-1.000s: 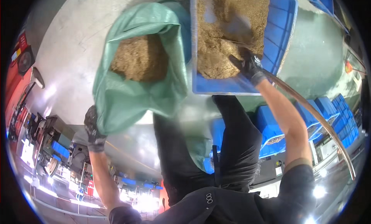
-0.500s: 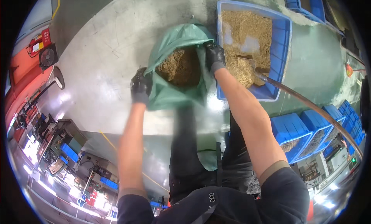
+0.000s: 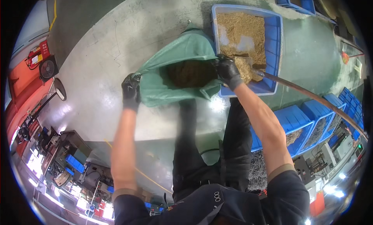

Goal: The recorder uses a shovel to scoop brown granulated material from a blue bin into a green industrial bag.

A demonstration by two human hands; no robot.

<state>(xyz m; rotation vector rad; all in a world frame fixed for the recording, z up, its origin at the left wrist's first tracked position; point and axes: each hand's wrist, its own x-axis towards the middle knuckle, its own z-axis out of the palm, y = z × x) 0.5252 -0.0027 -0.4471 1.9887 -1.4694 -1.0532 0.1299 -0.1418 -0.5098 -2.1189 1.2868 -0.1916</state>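
A green woven sack (image 3: 176, 50) stands on the floor in front of me with its mouth stretched wide from side to side. My left hand (image 3: 131, 91), in a black glove, is closed on the left edge of the mouth. The opposite edge is gripped by my right hand (image 3: 228, 71), also black-gloved. Brown granular material (image 3: 190, 74) lies in shadow inside the sack. Just right of it is a blue plastic bin (image 3: 275, 50) with golden-brown shavings (image 3: 248, 27). A shovel (image 3: 307, 93) rests with its blade in them, its long wooden handle slanting out to the right.
More blue bins (image 3: 301, 122) stand in a row at the lower right, and another blue bin (image 3: 297, 3) is at the top right. A black fan (image 3: 48, 69) is at the far left. Machines and workbenches line the lower left. My legs are close behind the sack.
My hands have moved apart, the left one outward to the left. The sack's mouth has gone from rounded to long and wide, and its contents look darker.
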